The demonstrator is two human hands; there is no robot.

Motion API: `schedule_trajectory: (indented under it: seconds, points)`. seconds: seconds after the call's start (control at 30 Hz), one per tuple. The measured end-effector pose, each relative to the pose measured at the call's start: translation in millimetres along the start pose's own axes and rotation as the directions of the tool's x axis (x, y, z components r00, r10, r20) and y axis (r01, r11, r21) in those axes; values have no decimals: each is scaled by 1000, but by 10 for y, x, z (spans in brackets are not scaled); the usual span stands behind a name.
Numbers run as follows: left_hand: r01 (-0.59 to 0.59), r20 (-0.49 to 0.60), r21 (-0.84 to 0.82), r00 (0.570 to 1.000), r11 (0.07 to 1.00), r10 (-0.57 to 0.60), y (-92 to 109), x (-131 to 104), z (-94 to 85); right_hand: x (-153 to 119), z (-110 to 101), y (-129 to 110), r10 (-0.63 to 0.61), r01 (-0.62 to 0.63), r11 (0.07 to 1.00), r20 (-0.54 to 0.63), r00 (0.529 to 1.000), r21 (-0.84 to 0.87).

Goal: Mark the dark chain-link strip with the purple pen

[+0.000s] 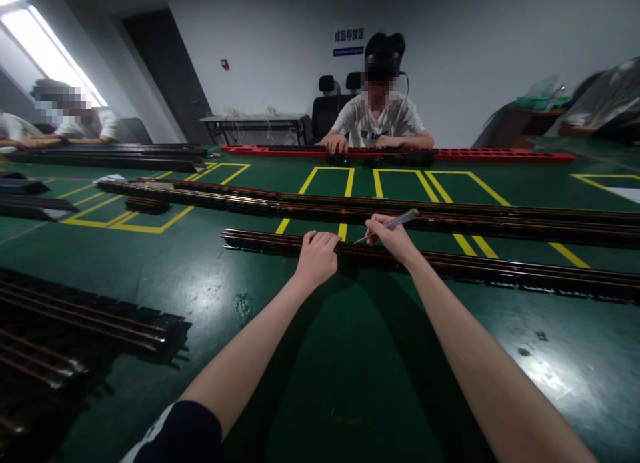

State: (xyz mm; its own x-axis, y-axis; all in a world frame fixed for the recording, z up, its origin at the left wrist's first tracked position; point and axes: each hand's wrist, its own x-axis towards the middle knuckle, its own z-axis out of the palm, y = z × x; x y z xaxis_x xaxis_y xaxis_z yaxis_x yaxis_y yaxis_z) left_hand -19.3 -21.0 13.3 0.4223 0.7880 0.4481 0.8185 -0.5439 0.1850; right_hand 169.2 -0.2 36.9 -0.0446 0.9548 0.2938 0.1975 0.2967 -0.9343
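Note:
A long black rail (470, 266) with thin copper-coloured strips along it lies across the green table in front of me. My left hand (319, 253) rests over this rail near its left part, fingers bent across it and closed on it. Just to the right, my right hand (390, 238) grips a screwdriver (404, 218) with a pale, see-through handle, held much like a pen. Its thin metal shaft slants down and left to the rail, close to my left fingers. Whether the tip touches the rail, I cannot tell.
Behind my rail lie more black rails (300, 203), and others (100, 309) are at the left front. Yellow tape lines (150, 228) mark the green tabletop (340, 356). Opposite, a person (383, 119) works at a red rail (505, 156); further people (87, 123) sit at the left.

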Motion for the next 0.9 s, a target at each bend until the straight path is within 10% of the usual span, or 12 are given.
schedule_trajectory:
  seconds: [0.9]
  points:
    - [-62,-41,98,997,993,67,-25,-3,53,32,-37,89,-15,17,998,-27,1000,62]
